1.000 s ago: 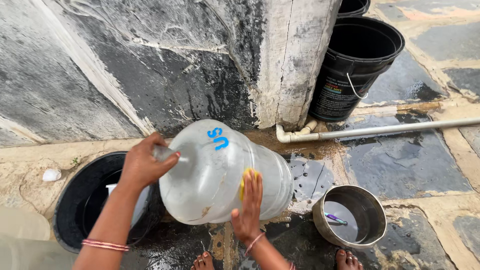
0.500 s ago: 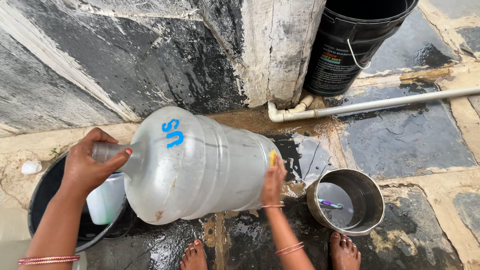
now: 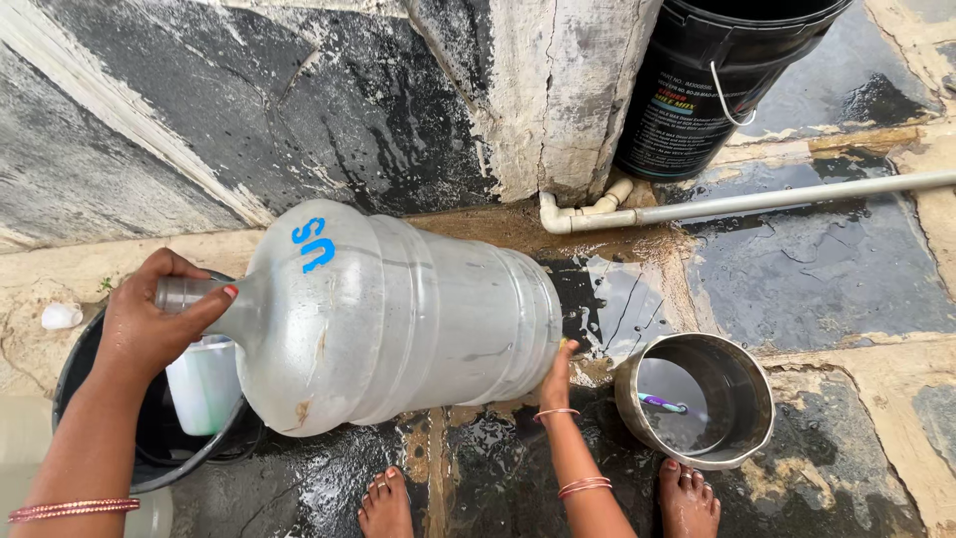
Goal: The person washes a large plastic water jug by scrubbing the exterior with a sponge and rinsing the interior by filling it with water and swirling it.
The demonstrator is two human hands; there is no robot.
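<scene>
A large clear plastic water jug (image 3: 398, 319) with blue letters on its shoulder lies tilted on its side above the wet stone floor. My left hand (image 3: 149, 319) is wrapped around its neck at the left. At the jug's bottom end my right hand (image 3: 556, 379) presses against the base, with something yellow just showing at the fingertips. The jug's mouth hangs over a black bucket (image 3: 110, 448) that holds a white mug (image 3: 204, 384).
A steel pot (image 3: 697, 399) with water and a purple-handled brush stands at the right by my feet (image 3: 687, 498). A tall black bucket (image 3: 712, 80) sits against the wall. A white pipe (image 3: 737, 204) runs along the floor. A small white lump (image 3: 60, 317) lies far left.
The jug has tipped further onto its side and swung left. My right hand slid from its side down to its base. The view shifted slightly.
</scene>
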